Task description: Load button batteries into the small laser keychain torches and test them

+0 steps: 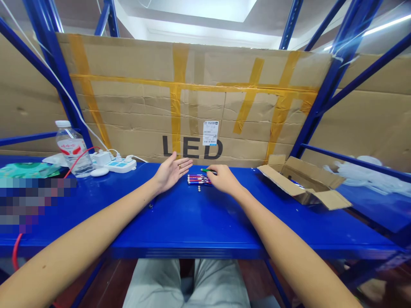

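Left hand, right hand holding green tube, shiny tubes between (bunched)

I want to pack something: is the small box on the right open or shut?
Open: the box has its flaps spread outward, and its inside shows.

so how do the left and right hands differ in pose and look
The left hand is open, palm in view; the right hand shows its back, fingers curled. The left hand holds nothing, while the right hand is at one end of the slim pen-like items. A ring shows on the left hand, none visibly on the right hand. Both are ungloved.
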Action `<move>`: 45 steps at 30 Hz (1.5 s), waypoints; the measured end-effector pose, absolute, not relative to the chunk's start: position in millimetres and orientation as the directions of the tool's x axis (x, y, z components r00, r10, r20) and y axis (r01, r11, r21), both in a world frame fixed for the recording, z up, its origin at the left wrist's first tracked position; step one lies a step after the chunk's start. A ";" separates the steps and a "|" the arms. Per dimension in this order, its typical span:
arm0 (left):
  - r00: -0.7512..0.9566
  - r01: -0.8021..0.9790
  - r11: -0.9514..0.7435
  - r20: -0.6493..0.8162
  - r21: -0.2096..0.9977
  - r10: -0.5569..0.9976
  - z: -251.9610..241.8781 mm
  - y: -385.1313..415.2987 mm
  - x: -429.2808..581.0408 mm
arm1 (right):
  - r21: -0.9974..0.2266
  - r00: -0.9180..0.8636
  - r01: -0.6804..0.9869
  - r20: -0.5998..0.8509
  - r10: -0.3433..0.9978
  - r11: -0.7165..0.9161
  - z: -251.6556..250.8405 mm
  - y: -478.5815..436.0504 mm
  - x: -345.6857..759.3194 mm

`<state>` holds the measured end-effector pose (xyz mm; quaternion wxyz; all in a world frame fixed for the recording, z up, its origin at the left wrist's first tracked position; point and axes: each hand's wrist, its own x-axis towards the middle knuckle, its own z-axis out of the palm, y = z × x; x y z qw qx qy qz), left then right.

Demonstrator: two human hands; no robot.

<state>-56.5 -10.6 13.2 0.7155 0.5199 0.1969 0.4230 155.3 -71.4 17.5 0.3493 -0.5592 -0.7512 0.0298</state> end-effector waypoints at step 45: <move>0.442 -0.429 0.116 0.097 0.896 0.892 10.1 -6.2 -51.7 | -0.433 -0.125 0.819 0.506 0.854 0.376 15.3 -68.6 156.4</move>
